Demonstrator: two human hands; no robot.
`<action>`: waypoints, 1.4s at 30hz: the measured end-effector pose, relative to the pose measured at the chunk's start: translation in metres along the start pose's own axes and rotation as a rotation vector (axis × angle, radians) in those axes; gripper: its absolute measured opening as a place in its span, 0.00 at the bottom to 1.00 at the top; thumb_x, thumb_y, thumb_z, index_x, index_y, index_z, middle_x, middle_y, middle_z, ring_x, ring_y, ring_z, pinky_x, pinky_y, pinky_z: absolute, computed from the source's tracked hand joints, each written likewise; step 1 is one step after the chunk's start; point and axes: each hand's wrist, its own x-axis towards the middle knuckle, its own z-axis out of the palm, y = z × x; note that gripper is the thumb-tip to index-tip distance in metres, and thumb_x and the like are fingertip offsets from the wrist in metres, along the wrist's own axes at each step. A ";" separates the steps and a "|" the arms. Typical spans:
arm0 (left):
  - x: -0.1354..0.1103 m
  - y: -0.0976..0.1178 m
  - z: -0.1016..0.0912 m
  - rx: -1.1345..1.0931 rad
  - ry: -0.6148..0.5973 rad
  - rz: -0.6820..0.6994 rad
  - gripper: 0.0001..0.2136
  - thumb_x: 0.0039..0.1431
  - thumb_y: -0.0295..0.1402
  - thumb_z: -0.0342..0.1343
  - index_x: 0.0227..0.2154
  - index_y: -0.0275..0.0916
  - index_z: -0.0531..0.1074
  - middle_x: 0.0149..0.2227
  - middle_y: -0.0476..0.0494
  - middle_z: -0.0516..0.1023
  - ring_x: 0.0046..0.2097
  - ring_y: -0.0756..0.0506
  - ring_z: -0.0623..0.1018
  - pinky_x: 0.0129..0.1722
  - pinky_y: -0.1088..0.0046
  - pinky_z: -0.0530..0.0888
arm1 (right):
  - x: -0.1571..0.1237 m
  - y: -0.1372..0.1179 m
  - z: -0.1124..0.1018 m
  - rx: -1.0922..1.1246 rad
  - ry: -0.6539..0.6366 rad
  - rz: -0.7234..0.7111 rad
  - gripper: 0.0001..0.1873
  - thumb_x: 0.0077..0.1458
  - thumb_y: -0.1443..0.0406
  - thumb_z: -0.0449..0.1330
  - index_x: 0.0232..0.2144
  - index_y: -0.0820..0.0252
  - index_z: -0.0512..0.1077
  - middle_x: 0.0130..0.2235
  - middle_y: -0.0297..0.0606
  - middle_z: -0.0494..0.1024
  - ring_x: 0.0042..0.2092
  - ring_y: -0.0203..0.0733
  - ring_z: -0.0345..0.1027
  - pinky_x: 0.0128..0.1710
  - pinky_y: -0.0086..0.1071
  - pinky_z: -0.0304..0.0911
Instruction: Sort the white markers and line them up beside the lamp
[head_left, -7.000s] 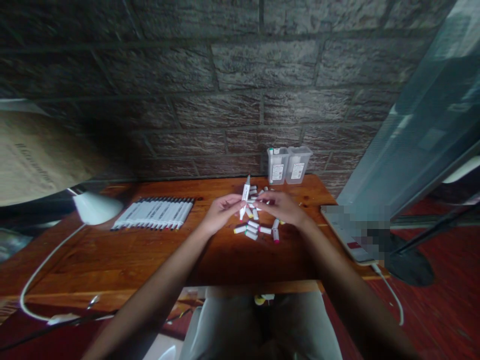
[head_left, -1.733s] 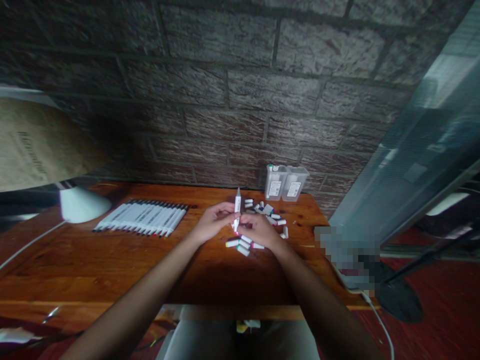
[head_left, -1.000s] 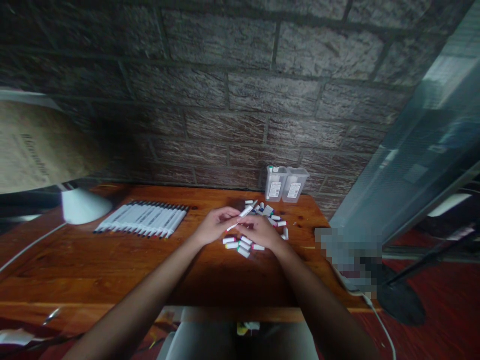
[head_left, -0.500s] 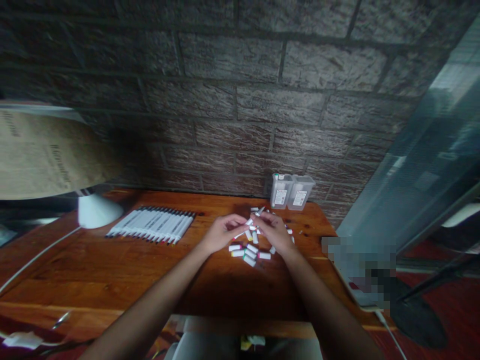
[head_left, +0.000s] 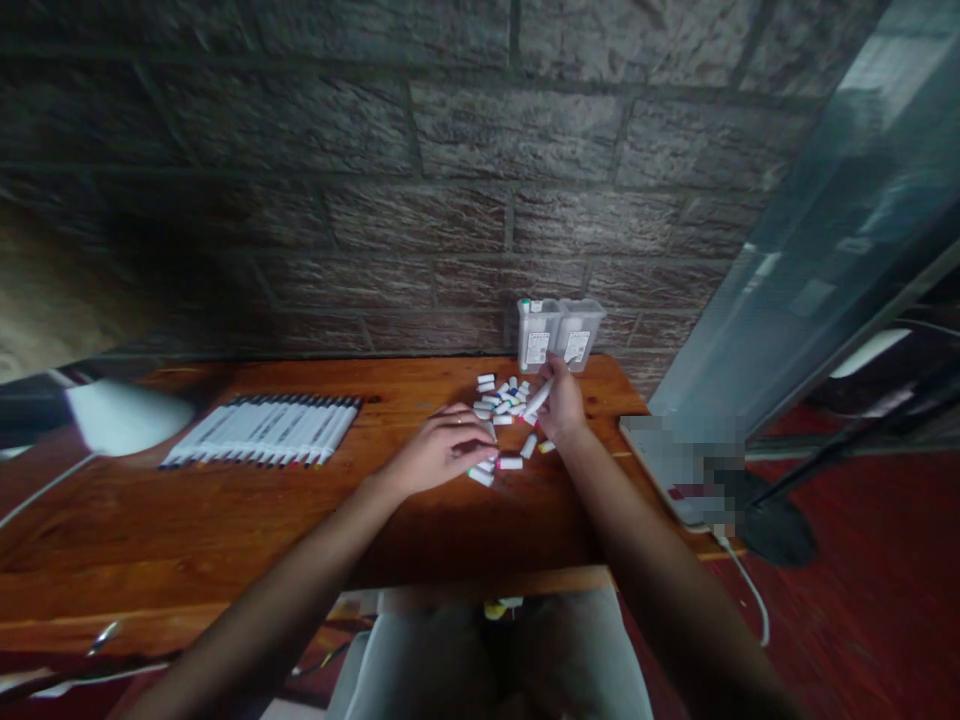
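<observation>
My right hand [head_left: 564,405] is closed around a white marker [head_left: 537,399], which slants down and left over a heap of short white marker caps [head_left: 510,400]. Some caps have coloured ends. My left hand [head_left: 444,446] hovers at the near-left side of the caps, fingers loosely curved and apart from the thumb. Its fingertips are close to a few caps [head_left: 481,476], partly covering them. Further left, a neat row of white markers with dark ends [head_left: 262,430] lies side by side on the wooden table [head_left: 300,520].
Two clear plastic boxes with labels, a left one [head_left: 538,325] and a right one [head_left: 583,318], stand against the brick wall [head_left: 442,220]. The left box has markers in it. A lamp base [head_left: 124,415] is at far left. A laptop-like slab [head_left: 660,470] lies at the right edge.
My hands were together at a marker; they have come apart. The right hand has carried the marker right, towards the boxes, and the left has lowered to the caps. The view has shifted.
</observation>
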 end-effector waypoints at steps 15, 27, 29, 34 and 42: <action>0.008 0.019 0.019 0.121 0.064 0.037 0.07 0.61 0.34 0.56 0.40 0.41 0.75 0.39 0.45 0.79 0.45 0.45 0.74 0.49 0.66 0.67 | -0.003 -0.008 0.003 0.224 -0.073 0.118 0.26 0.53 0.52 0.58 0.15 0.55 0.51 0.11 0.22 0.46 0.14 0.28 0.36 0.11 0.26 0.32; 0.005 0.010 0.008 -0.015 0.357 -0.185 0.09 0.58 0.36 0.59 0.40 0.40 0.76 0.30 0.47 0.77 0.33 0.49 0.75 0.36 0.73 0.71 | -0.009 0.005 0.007 0.032 -0.077 0.045 0.25 0.49 0.46 0.60 0.15 0.59 0.65 0.10 0.23 0.53 0.13 0.26 0.39 0.13 0.25 0.34; 0.005 0.011 0.008 -0.017 0.362 -0.161 0.09 0.58 0.35 0.59 0.41 0.40 0.76 0.31 0.46 0.77 0.34 0.48 0.75 0.37 0.72 0.71 | -0.010 0.007 0.007 -0.035 -0.061 0.005 0.26 0.49 0.45 0.60 0.15 0.59 0.66 0.10 0.24 0.54 0.13 0.26 0.41 0.14 0.26 0.35; 0.005 0.012 0.005 -0.010 0.398 -0.154 0.09 0.58 0.35 0.60 0.40 0.40 0.76 0.32 0.45 0.78 0.35 0.48 0.75 0.38 0.72 0.71 | -0.010 0.011 0.006 -0.171 -0.025 -0.083 0.24 0.48 0.46 0.61 0.17 0.59 0.70 0.12 0.26 0.59 0.15 0.28 0.46 0.15 0.27 0.39; 0.005 0.010 0.005 -0.013 0.388 -0.177 0.09 0.58 0.36 0.59 0.41 0.40 0.76 0.34 0.44 0.79 0.37 0.47 0.76 0.39 0.71 0.71 | -0.006 0.006 0.002 -0.174 0.060 -0.096 0.24 0.48 0.46 0.59 0.17 0.58 0.69 0.12 0.26 0.58 0.15 0.29 0.46 0.15 0.28 0.39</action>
